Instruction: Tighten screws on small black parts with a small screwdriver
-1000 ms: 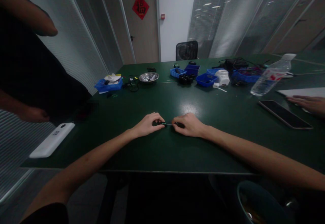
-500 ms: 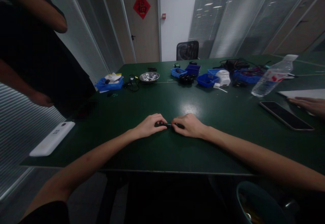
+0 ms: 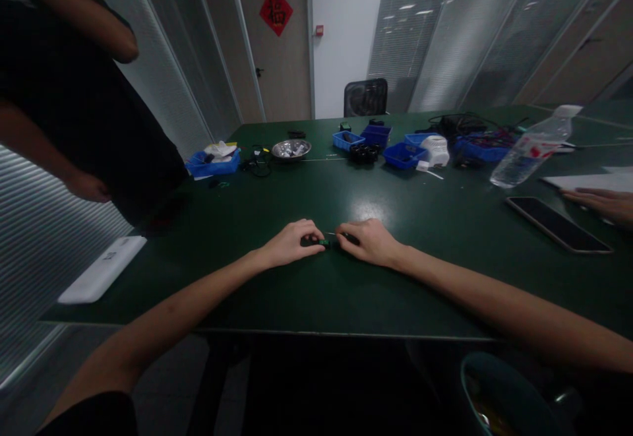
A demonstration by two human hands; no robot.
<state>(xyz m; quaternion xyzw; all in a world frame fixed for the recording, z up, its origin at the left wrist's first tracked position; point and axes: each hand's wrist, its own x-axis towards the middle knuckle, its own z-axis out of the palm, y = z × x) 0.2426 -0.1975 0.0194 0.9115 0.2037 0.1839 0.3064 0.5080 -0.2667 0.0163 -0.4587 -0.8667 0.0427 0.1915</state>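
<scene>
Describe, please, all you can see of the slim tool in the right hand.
The slim tool has a dark handle, partly covered by the gripping right hand, and a thin, pale, metallic-looking shaft. The shaft points toward the left hand, over the green table; whether its tip touches anything is unclear.

The red diamond sign (image 3: 275, 11) on the wooden door (image 3: 291, 80) reads "福" in dark strokes.

Left hand (image 3: 293, 243), right hand (image 3: 372, 241) mid-frame over table (image 3: 316, 297); bowl (image 3: 291, 158) behind, upper middle; bottle (image 3: 531, 151) right, phone (image 3: 558, 225) before it.
</scene>
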